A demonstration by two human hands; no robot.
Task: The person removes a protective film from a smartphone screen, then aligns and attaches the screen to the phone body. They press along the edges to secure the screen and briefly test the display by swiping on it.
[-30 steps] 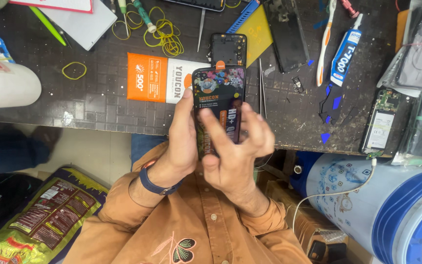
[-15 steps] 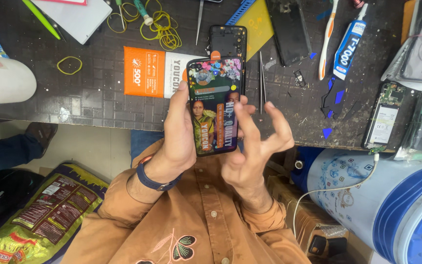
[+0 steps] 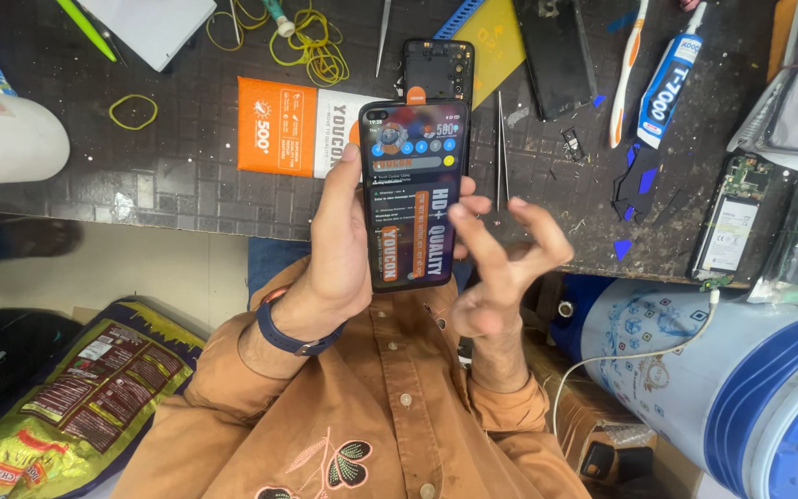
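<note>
Nearest, brown shirt sleeves (image 3: 362, 416) and a blue wristband (image 3: 290, 334) on the left wrist. Left hand (image 3: 339, 249) wrapped around the left edge of a phone (image 3: 415, 194), gripping it upright above the table's near edge, lit screen facing up. Right hand (image 3: 501, 268) just beside the phone's right edge, fingers (image 3: 465, 231) spread and curled, holding nothing, one fingertip at the screen's right side. Beyond, on the dark table (image 3: 168, 176): an orange and white box (image 3: 293, 139) partly under the phone, tweezers (image 3: 501, 152) just to its right, a bare phone frame (image 3: 438, 65) behind. Farther back, yellow rubber bands (image 3: 311, 42), a glue tube (image 3: 665, 88), a toothbrush (image 3: 628, 69). Off to the right, a blue and white drum (image 3: 750, 388).
</note>
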